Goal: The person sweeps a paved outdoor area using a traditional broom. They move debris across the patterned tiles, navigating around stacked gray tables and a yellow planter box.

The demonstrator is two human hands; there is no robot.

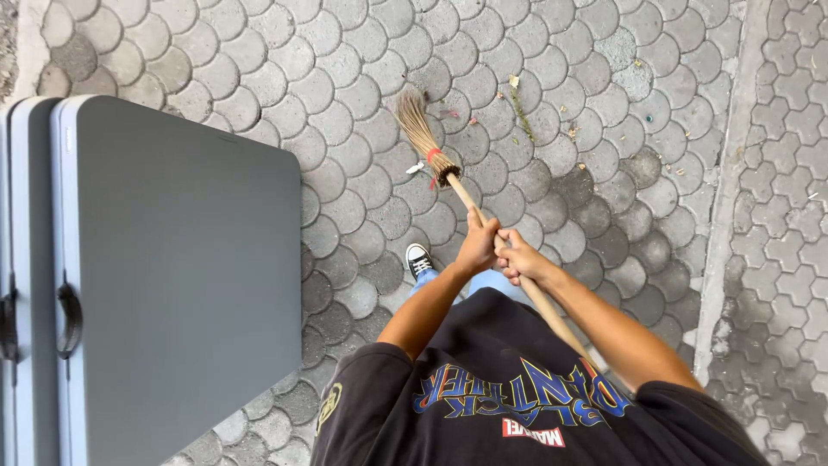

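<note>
The broom (448, 177) looks light, with a stiff wooden stick and springy bristles that rest on the paving stones (604, 103) near scattered leaf bits (520, 108); best held mid-stick; the left hand (477, 246) is wrapped closed around the stick, the right hand (522, 257) clenched just behind it; a grey folded table (181, 276) stands alongside.
</note>
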